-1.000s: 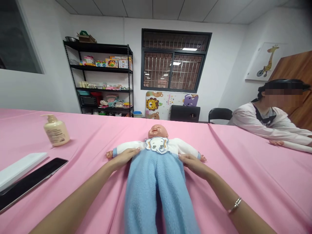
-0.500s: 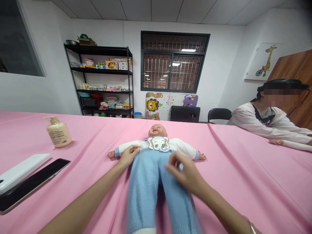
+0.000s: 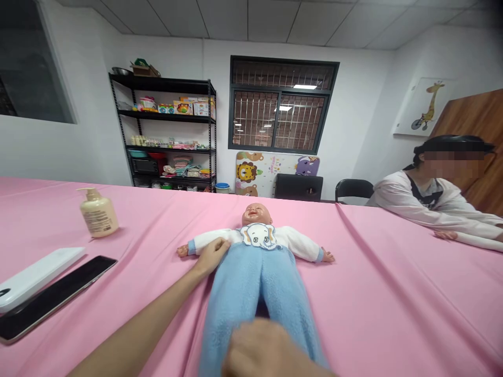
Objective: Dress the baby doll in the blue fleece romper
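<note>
Left hand (image 3: 212, 256) lies open on a baby doll (image 3: 257, 214); right hand (image 3: 259, 348) (blurred) perhaps grips its trousers (image 3: 239, 298).

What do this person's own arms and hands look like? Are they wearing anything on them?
The left hand and left forearm are bare: no glove, sleeve or bracelet shows. The right hand is also ungloved, but its wrist lies out of view.

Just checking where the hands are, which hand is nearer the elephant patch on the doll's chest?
Left. The left hand rests at the doll's white sleeve, just beside the elephant patch; the right hand is much farther down, over the blue fleece trousers.
</note>
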Available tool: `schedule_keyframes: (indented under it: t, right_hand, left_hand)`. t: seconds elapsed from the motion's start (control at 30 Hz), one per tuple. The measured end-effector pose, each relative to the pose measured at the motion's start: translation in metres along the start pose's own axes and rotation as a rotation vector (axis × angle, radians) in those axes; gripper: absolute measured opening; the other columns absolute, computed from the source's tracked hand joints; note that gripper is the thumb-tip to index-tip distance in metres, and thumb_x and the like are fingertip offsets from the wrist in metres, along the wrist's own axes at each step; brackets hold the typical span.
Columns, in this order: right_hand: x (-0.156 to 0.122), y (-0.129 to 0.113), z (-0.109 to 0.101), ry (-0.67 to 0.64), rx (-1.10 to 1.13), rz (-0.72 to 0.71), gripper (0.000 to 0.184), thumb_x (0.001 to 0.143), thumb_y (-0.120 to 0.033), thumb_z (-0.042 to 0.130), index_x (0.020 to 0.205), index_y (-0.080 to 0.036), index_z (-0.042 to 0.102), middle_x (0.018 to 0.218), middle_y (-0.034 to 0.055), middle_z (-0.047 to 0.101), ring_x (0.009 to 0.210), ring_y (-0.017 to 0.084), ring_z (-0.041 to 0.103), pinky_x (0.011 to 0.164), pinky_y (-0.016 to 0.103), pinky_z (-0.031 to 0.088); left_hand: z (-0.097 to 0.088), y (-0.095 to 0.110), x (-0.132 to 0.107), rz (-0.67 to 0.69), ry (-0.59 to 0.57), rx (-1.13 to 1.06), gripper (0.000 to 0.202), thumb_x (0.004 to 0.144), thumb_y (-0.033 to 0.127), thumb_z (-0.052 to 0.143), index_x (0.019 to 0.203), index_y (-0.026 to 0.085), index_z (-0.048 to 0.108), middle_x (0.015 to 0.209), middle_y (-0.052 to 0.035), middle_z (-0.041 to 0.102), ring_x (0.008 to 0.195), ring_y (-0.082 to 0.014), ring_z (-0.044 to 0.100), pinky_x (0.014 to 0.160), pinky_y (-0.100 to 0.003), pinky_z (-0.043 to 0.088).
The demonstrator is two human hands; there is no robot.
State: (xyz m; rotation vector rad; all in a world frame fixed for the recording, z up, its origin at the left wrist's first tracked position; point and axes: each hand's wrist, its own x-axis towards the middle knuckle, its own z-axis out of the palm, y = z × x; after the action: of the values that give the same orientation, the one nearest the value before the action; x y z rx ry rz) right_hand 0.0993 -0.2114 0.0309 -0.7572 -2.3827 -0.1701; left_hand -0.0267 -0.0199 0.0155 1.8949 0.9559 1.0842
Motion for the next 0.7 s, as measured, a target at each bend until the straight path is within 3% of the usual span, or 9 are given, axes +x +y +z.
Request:
schedule_keyframes:
  t: [0.07, 0.13, 0.2, 0.37, 0.43, 0.5, 0.57, 0.63, 0.7]
  right_hand:
    - [0.001, 0.027, -0.021, 0.025, 0.134, 0.264, 0.019, 0.088, -0.029, 0.042, 0.073, -0.019, 0.049, 0.07, 0.0003, 0.056, 0.062, 0.013, 0.049, 0.058, 0.025, 0.038]
    - [-0.001, 0.058, -0.033, 0.089, 0.204, 0.547, 0.013, 0.085, -0.027, 0.045, 0.079, -0.019, 0.052, 0.078, 0.0024, 0.057, 0.071, 0.015, 0.05, 0.064, 0.027, 0.038]
    - [-0.007, 0.085, -0.035, 0.146, 0.253, 0.701, 0.011, 0.082, -0.026, 0.048, 0.076, -0.018, 0.052, 0.077, 0.0033, 0.056, 0.074, 0.017, 0.049, 0.067, 0.028, 0.037]
    - [-0.027, 0.127, -0.02, 0.279, 0.468, 0.842, 0.018, 0.079, -0.032, 0.047, 0.068, -0.018, 0.051, 0.063, -0.0001, 0.051, 0.061, 0.015, 0.045, 0.057, 0.026, 0.034]
    - [-0.037, 0.142, -0.014, 0.398, 0.442, 0.936, 0.016, 0.077, -0.03, 0.048, 0.067, -0.017, 0.052, 0.061, -0.0002, 0.052, 0.059, 0.015, 0.046, 0.057, 0.026, 0.034]
    - [-0.049, 0.156, -0.007, 0.426, 0.388, 1.014, 0.011, 0.073, -0.022, 0.048, 0.066, -0.017, 0.055, 0.063, 0.0011, 0.057, 0.062, 0.017, 0.05, 0.061, 0.027, 0.036]
    - [-0.061, 0.168, 0.001, 0.345, 0.312, 1.064, 0.013, 0.068, -0.014, 0.046, 0.064, -0.017, 0.057, 0.067, 0.0031, 0.06, 0.067, 0.019, 0.053, 0.066, 0.029, 0.038]
    - [-0.069, 0.176, 0.008, 0.28, 0.196, 1.083, 0.017, 0.067, -0.009, 0.045, 0.064, -0.018, 0.06, 0.076, 0.0059, 0.062, 0.079, 0.022, 0.053, 0.076, 0.031, 0.037]
    - [-0.069, 0.181, 0.012, 0.281, 0.135, 1.094, 0.018, 0.07, -0.009, 0.047, 0.072, -0.018, 0.062, 0.088, 0.0088, 0.06, 0.094, 0.026, 0.049, 0.087, 0.035, 0.033]
  left_hand:
    - [-0.002, 0.005, 0.001, -0.006, -0.02, -0.024, 0.042, 0.073, 0.055, 0.05, 0.058, 0.017, 0.045, 0.058, 0.0024, 0.044, 0.057, -0.0138, 0.042, 0.054, -0.025, 0.033]
    - [-0.005, 0.008, 0.003, -0.049, 0.081, -0.08, 0.042, 0.072, 0.056, 0.05, 0.057, 0.017, 0.042, 0.054, 0.0044, 0.037, 0.051, -0.0115, 0.035, 0.05, -0.024, 0.028]
    - [-0.007, 0.007, 0.003, -0.072, 0.181, -0.046, 0.039, 0.073, 0.053, 0.048, 0.058, 0.018, 0.041, 0.053, 0.0047, 0.036, 0.05, -0.0114, 0.035, 0.05, -0.024, 0.027]
    - [-0.009, -0.001, -0.002, 0.008, -0.007, 0.417, 0.02, 0.072, 0.031, 0.047, 0.058, 0.017, 0.047, 0.057, 0.0012, 0.05, 0.059, -0.0168, 0.048, 0.057, -0.026, 0.032]
    - [-0.008, 0.007, -0.002, 0.027, 0.093, 0.489, 0.008, 0.071, 0.023, 0.045, 0.069, 0.017, 0.05, 0.07, -0.0012, 0.055, 0.069, -0.0191, 0.052, 0.063, -0.028, 0.037]
    - [-0.003, 0.026, 0.002, 0.063, 0.214, 0.463, 0.013, 0.07, 0.019, 0.044, 0.081, 0.017, 0.051, 0.085, -0.0043, 0.057, 0.081, -0.0204, 0.053, 0.072, -0.03, 0.04]
    - [0.012, 0.048, 0.008, 0.127, 0.202, 0.397, 0.018, 0.072, 0.019, 0.043, 0.088, 0.017, 0.051, 0.094, -0.0064, 0.057, 0.088, -0.0208, 0.053, 0.079, -0.032, 0.04]
    - [0.034, 0.065, 0.014, 0.204, 0.068, 0.395, 0.019, 0.075, 0.02, 0.044, 0.09, 0.017, 0.055, 0.096, -0.0075, 0.057, 0.094, -0.0219, 0.052, 0.085, -0.033, 0.039]
    - [0.059, 0.074, 0.018, 0.183, -0.015, 0.515, 0.022, 0.076, 0.026, 0.049, 0.094, 0.019, 0.058, 0.104, -0.0097, 0.055, 0.1, -0.0267, 0.048, 0.087, -0.039, 0.037]
